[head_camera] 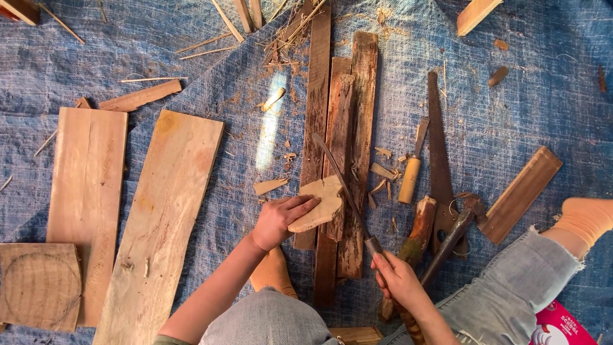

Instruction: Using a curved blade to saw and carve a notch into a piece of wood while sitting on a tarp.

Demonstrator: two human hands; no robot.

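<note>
A small flat piece of wood (317,206) lies on top of some dark old planks (338,166) on a blue sheet (511,96) on the ground. The left hand (280,220) presses down on the piece, fingers spread over its near edge, so this grip is closed on the wood. The right hand (396,276) has its grip closed around the handle of a long knife (341,185). The blade lies slanted across the wood piece and the planks.

Just right of the planks lie wood chips, a chisel (412,169) with a pale handle, a saw (437,144) and a hammer (456,233), near the person's knee. A short brown board (522,193) lies past them.

To the left lie two wide light boards (163,211), and a square board (39,285) with a circle drawn on it sits in the corner.

A red and white packet (559,327) peeks in at the bottom right corner, beside the person's leg.
</note>
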